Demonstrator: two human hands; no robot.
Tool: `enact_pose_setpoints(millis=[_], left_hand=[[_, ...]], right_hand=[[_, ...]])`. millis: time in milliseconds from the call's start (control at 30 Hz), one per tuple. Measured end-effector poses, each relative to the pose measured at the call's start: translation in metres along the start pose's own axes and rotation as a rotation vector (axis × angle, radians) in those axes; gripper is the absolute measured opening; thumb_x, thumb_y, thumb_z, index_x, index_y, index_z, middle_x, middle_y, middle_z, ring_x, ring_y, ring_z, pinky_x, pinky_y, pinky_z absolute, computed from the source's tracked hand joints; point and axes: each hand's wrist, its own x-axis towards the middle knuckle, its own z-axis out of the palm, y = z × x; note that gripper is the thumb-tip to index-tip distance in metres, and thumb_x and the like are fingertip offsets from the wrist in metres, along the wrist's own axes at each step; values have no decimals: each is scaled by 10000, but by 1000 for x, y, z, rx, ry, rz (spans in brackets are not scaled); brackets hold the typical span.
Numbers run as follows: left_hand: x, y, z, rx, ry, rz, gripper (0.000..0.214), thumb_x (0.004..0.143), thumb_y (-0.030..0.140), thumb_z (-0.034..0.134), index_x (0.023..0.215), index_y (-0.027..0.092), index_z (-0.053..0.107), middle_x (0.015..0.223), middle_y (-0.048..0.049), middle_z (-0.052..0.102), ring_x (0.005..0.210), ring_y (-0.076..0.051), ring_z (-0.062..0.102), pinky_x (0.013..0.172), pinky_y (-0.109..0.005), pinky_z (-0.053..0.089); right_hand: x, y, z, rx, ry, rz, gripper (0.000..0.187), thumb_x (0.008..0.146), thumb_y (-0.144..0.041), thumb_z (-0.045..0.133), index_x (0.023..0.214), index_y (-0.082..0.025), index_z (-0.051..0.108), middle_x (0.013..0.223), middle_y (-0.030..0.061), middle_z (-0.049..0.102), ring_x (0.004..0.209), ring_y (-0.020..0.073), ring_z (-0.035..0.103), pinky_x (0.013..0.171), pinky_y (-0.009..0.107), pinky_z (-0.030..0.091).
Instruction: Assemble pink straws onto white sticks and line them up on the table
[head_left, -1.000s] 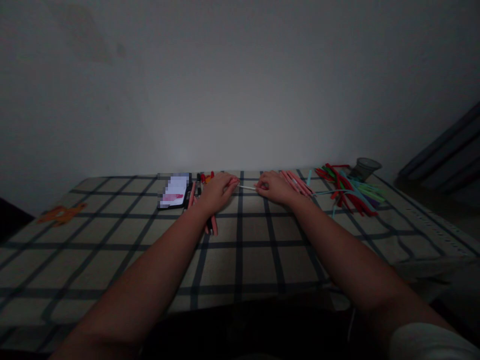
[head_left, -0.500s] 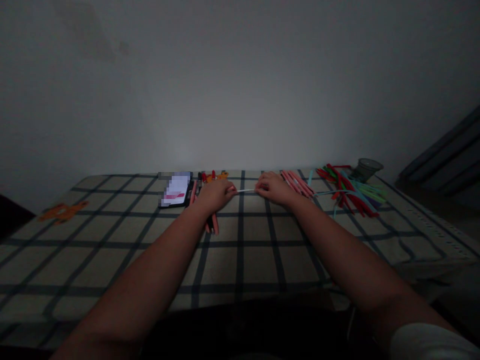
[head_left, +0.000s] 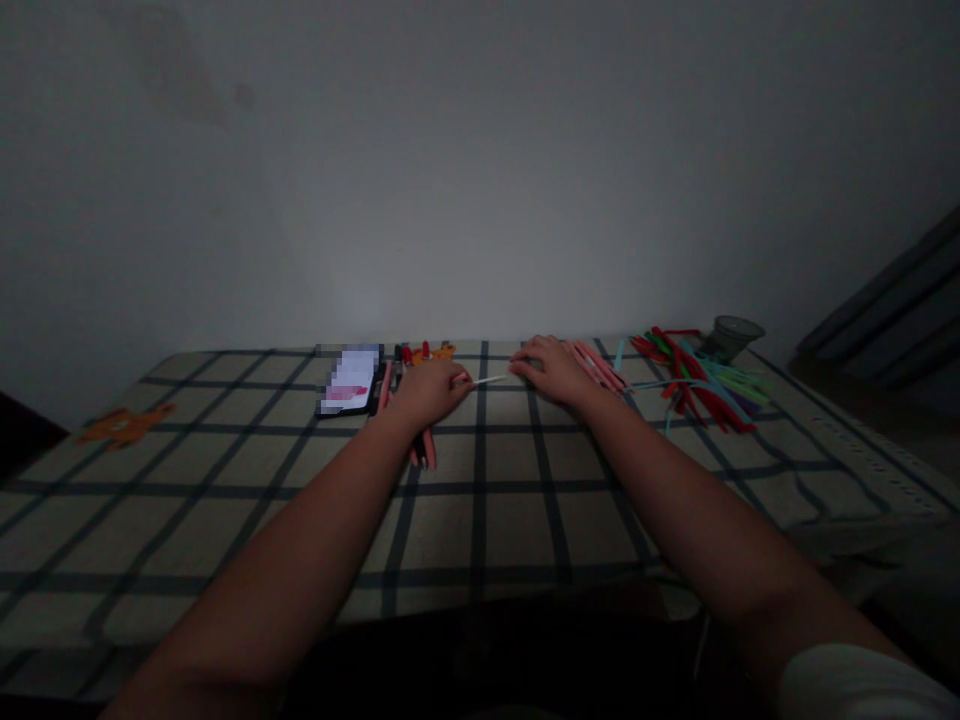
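Observation:
Over the middle of the table, my left hand (head_left: pixel 436 388) pinches one end of a thin white stick (head_left: pixel 490 379) between thumb and fingertips. The stick points right, and its free end stops just short of my right hand (head_left: pixel 551 370). My right hand has thumb and fingers parted, with nothing seen between them. Long pink pieces (head_left: pixel 429 447) and a dark one lie partly hidden under my left hand and wrist. More pink pieces (head_left: pixel 602 366) lie in a bundle beside my right hand.
A phone (head_left: pixel 351 380) with a lit screen lies left of my left hand. Red, green and blue strips (head_left: pixel 701 380) are heaped at the right, by a clear cup (head_left: pixel 733 338). An orange shape (head_left: pixel 127 425) lies far left on the checked cloth (head_left: pixel 517 520); a wall stands behind.
My right thumb and fingers have come apart and let go of the white stick's right end. My left hand stays in place, still pinching the other end.

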Motion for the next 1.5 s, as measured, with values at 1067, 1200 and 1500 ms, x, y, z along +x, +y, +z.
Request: enact_pose_setpoints(millis=[1067,1200,1500], left_hand=[[2,2,3,-93,98,167,326,911,445,467,825,189,650,800,-48,630,759,-186,544,657,-285,358],[1,5,2,-151,74,188,320,914,434,462,899,185,663,843,-57,648,803,-197,568,696,-297,393],[3,5,0,-226,119,288,361,978,356,303,981,174,614,938,-72,620,904,-203,552,811,-333,417]], right_hand=[[3,-20,3,862,121,222,252,782,-435,638,829,-197,706,797,21,657,761,156,594,732,306,477],[4,-25,4,908,133,259,290,756,-476,657,756,-188,693,722,14,638,722,148,592,695,286,479],[8,-20,0,1138,317,403,323,719,-510,673,780,-195,634,735,-10,594,647,91,508,594,215,484]])
